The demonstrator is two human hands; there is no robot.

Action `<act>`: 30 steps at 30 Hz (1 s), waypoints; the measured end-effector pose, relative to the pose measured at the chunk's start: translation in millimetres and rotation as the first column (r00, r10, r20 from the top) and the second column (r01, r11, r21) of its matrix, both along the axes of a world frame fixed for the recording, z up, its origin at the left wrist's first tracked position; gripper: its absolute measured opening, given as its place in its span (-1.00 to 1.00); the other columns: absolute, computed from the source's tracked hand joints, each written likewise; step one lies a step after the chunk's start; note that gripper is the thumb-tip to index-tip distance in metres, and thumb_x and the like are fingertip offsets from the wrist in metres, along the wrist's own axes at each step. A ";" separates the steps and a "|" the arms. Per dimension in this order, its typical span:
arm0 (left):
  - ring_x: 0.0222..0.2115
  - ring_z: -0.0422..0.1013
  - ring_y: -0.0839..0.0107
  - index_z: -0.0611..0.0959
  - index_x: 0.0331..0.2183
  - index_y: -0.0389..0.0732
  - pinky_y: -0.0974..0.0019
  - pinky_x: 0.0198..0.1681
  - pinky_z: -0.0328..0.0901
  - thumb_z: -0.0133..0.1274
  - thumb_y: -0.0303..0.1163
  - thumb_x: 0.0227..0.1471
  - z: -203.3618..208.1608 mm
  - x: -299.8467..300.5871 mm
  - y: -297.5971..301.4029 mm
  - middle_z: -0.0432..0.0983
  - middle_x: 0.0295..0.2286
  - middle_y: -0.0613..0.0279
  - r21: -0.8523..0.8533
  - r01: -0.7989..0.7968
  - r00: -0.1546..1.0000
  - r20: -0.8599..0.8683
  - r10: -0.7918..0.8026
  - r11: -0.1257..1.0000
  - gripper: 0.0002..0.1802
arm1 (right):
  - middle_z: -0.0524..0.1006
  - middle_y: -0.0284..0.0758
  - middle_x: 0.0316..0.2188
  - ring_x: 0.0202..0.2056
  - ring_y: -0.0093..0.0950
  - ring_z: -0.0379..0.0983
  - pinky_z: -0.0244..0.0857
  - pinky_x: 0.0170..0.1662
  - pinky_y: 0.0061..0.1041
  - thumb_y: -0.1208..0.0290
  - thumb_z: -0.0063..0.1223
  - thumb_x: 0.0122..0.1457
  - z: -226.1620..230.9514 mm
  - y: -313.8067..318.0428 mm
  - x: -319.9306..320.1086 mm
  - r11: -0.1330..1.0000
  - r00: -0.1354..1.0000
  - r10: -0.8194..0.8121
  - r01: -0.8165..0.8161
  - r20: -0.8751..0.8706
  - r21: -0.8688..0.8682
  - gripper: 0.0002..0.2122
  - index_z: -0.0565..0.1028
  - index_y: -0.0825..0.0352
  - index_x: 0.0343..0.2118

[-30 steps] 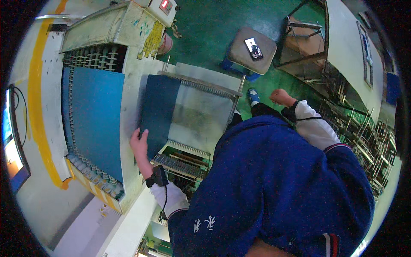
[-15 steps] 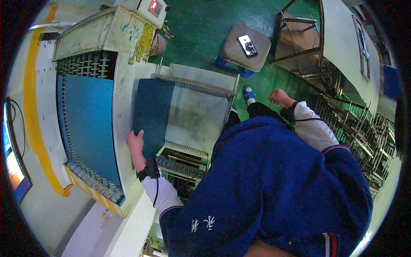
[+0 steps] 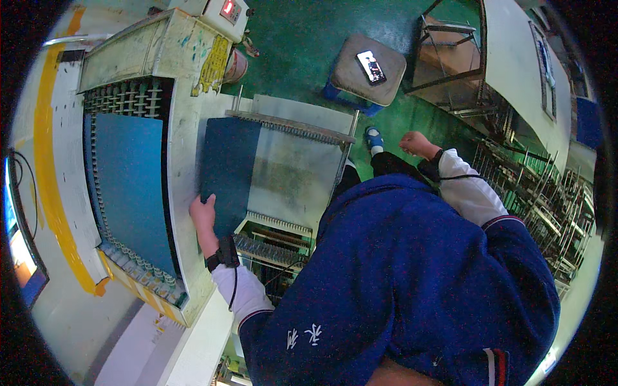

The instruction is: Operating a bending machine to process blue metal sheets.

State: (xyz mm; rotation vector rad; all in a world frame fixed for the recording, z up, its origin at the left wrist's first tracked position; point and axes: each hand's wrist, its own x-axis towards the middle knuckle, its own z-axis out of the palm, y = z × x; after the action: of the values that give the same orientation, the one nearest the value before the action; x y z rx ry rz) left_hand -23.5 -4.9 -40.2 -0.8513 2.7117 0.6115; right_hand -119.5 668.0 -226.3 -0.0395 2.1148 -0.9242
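Observation:
A dark blue flat panel (image 3: 228,167) stands at the left end of a slotted rack (image 3: 296,132). At its lower left edge my left hand (image 3: 203,215) is closed on it, thumb showing and the other fingers partly hidden. My right hand (image 3: 418,145) hangs over the green floor to the right, fingers curled and nothing visible in them. Left of the rack, a second blue panel (image 3: 132,186) lies in the opening of a machine (image 3: 177,154), between rows of small rollers (image 3: 145,273).
A padded stool (image 3: 360,90) with a lit phone (image 3: 371,68) on it stands ahead. Metal racks (image 3: 534,199) fill the right side. A control box (image 3: 223,19) sits atop the machine, near a bucket (image 3: 236,66). A screen (image 3: 22,238) is at the far left.
The panel in the machine has shifted left, and a dark gap now shows along its right edge. My left hand stays on its panel. My right hand has moved slightly left.

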 end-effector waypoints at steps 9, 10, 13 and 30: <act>-0.35 0.48 -0.04 0.63 -0.29 -0.33 0.14 -0.24 0.31 0.17 -0.30 -0.12 5.4 -0.8 7.9 0.55 -0.41 -0.15 -0.042 -0.005 1.000 -0.023 0.005 0.999 -0.67 | 0.45 -0.42 -0.67 -0.69 -0.61 0.30 0.17 -0.66 -0.57 0.27 0.15 0.05 25.5 -7.8 -1.5 0.974 0.952 -0.224 0.214 0.207 0.068 -0.79 0.51 0.33 -0.51; -0.35 0.48 -0.04 0.63 -0.29 -0.33 0.14 -0.24 0.31 0.17 -0.30 -0.12 4.9 -0.6 7.2 0.55 -0.41 -0.15 -0.052 0.004 1.000 -0.020 -0.005 0.999 -0.66 | 0.45 -0.42 -0.67 -0.69 -0.61 0.30 0.17 -0.66 -0.58 0.27 0.15 0.05 22.5 -8.1 0.0 0.973 0.951 -0.225 0.211 0.211 0.091 -0.79 0.51 0.33 -0.51; -0.34 0.48 -0.04 0.63 -0.30 -0.32 0.13 -0.23 0.31 0.17 -0.27 -0.11 4.6 -3.1 7.6 0.54 -0.40 -0.15 -0.074 0.025 1.000 -0.005 -0.026 0.997 -0.65 | 0.46 -0.41 -0.65 -0.69 -0.61 0.31 0.18 -0.66 -0.58 0.25 0.16 0.04 20.1 -6.0 3.4 0.969 0.949 -0.241 0.224 0.204 0.104 -0.78 0.51 0.34 -0.50; -0.36 0.48 -0.04 0.58 -0.21 -0.33 0.12 -0.25 0.32 0.17 -0.24 -0.10 60.8 2.0 18.6 0.55 -0.40 -0.12 -0.313 0.030 0.999 0.049 -0.015 0.949 -0.57 | 0.43 -0.46 -0.67 -0.68 -0.63 0.30 0.19 -0.65 -0.59 0.25 0.13 0.04 22.0 9.4 -3.4 0.966 0.948 -0.258 0.249 0.188 0.069 -0.79 0.49 0.30 -0.55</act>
State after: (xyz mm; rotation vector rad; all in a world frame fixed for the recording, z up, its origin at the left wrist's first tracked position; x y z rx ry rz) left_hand -21.6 13.7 20.6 -0.8898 2.8144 0.1515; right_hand -122.9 677.5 -204.3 0.3413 1.9836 -0.9869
